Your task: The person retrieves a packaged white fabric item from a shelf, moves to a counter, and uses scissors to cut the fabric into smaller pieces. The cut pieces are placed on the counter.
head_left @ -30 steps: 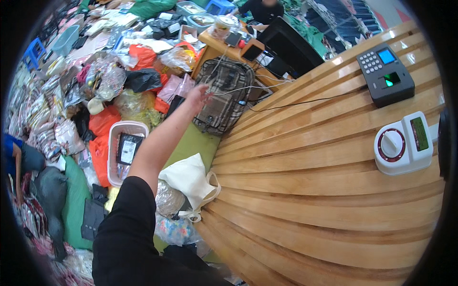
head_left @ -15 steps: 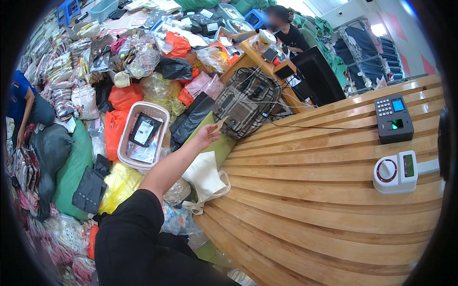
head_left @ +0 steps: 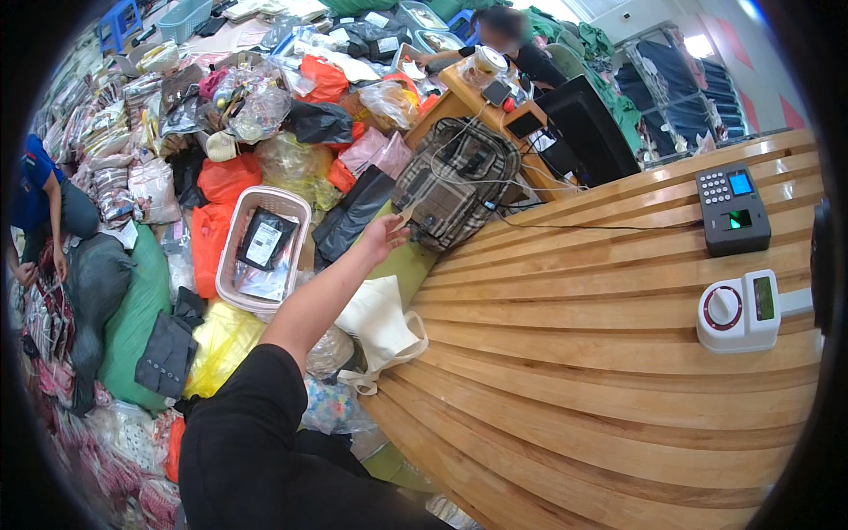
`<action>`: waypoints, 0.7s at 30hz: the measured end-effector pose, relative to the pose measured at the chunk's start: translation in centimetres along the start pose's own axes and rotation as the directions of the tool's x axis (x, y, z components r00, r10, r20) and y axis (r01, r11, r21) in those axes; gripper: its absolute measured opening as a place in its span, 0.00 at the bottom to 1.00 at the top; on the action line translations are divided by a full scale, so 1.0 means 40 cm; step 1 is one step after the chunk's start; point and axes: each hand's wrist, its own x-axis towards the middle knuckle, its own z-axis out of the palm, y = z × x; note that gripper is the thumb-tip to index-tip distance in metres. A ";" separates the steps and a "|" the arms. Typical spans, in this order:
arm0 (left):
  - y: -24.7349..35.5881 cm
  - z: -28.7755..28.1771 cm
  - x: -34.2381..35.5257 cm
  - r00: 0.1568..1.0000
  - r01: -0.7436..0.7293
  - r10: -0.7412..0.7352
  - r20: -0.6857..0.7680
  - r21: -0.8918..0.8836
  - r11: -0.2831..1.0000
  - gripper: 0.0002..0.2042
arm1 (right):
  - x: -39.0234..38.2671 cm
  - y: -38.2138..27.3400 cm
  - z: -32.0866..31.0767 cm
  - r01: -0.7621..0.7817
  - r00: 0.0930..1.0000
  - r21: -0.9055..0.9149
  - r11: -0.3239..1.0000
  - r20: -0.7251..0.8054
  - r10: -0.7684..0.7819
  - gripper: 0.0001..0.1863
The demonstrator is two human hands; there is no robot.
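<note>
Brown-grey plaid fabric backpack (head_left: 452, 190) beside the far-left edge of the glossy slatted wooden surface (head_left: 574, 305) looks soft-sided, probably hefty, best gripped at its top, while the bare left hand (head_left: 384, 237) nears that edge, whether spread or pinching I cannot tell.

Bright; glare on wooden slats (head_left: 574, 339); edges bent, corners black.
</note>
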 end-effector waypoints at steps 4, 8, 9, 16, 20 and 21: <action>0.022 0.019 0.037 0.999 -0.028 0.028 -0.016 -0.019 0.999 0.12 | -0.014 0.012 -0.002 0.106 0.994 -0.002 0.994 -0.036 -0.106 0.16; 0.066 0.076 0.088 0.990 -0.129 0.129 -0.049 -0.006 0.992 0.11 | -0.009 -0.028 -0.024 -0.023 0.998 -0.095 0.995 0.055 0.028 0.17; 0.088 0.100 0.096 0.986 -0.162 0.163 -0.021 0.027 0.986 0.11 | -0.011 -0.020 -0.015 -0.003 0.999 -0.080 0.997 0.038 0.006 0.17; 0.320 0.225 0.231 0.949 -0.292 0.279 0.147 0.077 0.953 0.15 | -0.038 0.000 -0.006 0.083 0.997 0.003 0.997 -0.002 -0.083 0.17; 0.431 0.395 0.253 0.888 -0.459 0.458 0.046 0.031 0.888 0.19 | -0.041 -0.017 -0.002 0.046 0.999 -0.041 0.998 0.020 -0.045 0.17; 0.453 0.443 0.231 0.872 -0.485 0.485 0.065 -0.008 0.874 0.21 | -0.042 -0.018 -0.001 0.061 0.997 -0.037 0.997 0.043 -0.059 0.16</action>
